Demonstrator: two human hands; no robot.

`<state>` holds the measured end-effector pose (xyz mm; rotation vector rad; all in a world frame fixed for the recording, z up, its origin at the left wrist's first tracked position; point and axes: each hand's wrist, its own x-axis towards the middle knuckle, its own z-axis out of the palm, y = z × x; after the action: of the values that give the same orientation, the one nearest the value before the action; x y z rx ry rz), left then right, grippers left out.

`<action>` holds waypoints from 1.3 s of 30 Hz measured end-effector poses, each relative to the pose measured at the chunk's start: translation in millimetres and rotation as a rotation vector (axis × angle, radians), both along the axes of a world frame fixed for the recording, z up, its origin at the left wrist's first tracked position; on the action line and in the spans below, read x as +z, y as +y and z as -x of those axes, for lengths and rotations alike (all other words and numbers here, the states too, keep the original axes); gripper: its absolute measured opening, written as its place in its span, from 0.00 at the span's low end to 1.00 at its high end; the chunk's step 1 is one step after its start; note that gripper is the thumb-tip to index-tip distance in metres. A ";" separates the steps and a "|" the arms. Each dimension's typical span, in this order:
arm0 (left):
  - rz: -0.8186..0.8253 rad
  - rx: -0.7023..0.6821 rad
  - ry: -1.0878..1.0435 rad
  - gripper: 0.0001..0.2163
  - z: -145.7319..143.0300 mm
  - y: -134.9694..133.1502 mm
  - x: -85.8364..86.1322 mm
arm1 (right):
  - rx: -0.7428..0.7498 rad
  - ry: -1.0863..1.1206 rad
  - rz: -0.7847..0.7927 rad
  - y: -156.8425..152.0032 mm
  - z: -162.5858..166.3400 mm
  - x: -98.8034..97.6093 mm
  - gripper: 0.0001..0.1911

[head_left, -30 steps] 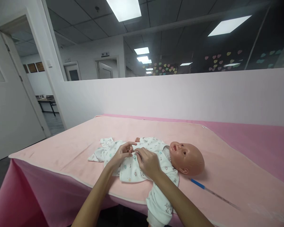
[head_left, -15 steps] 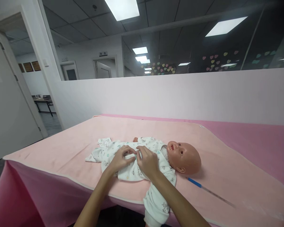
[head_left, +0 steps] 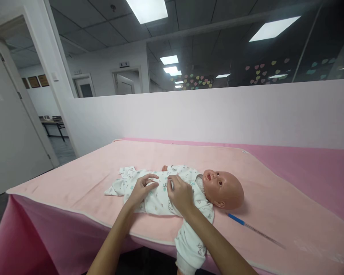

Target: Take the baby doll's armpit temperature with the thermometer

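Observation:
A baby doll (head_left: 225, 189) lies on its back, its head to the right, in a white onesie (head_left: 160, 200) with small prints and round snaps down the front. My left hand (head_left: 143, 190) rests over the doll's lower belly, thumb and index finger apart, with nothing visible between them. Over the chest, my right hand (head_left: 182, 194) is closed, its thumb and fingertips drawn together near the front placket; what they hold, if anything, is hidden. One sleeve (head_left: 190, 244) hangs over the table's front edge under my right forearm.
A thin metal rod with a blue handle (head_left: 236, 219) lies right of the doll's shoulder. A pale pink blanket (head_left: 83, 183) covers the table over a darker pink cloth (head_left: 318, 164). Behind stands a white half wall (head_left: 206, 118) with glass above; a door (head_left: 14, 126) is at left.
My hands have drawn apart from the onesie's front, the left one moving left and opening. The cloth between them now lies flatter. My right hand has shifted slightly right.

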<state>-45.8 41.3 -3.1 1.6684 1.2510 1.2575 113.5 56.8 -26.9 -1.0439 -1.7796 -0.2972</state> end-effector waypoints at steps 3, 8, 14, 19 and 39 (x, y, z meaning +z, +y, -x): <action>-0.142 0.221 0.036 0.11 -6.4 2.0 -8.2 | -0.055 -0.026 0.034 0.5 0.4 -0.6 0.10; -0.309 0.436 0.385 0.09 -18.7 -1.1 -17.7 | -0.109 -0.057 0.063 1.1 1.6 -1.1 0.09; -0.400 0.449 0.545 0.10 -21.0 -3.4 -23.8 | -0.027 0.068 0.041 -6.7 -5.4 8.4 0.09; -0.426 0.460 0.476 0.09 -17.3 -3.5 -25.0 | 0.070 0.166 0.022 -45.8 -50.0 10.7 0.09; -0.374 0.515 0.200 0.14 -14.8 -4.3 -28.5 | -0.325 0.073 0.563 -104.6 -248.4 -56.4 0.13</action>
<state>-31.0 37.0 -31.6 1.8288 1.7258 1.7502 361.9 -47.8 -83.3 -1.7264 -1.6591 0.0573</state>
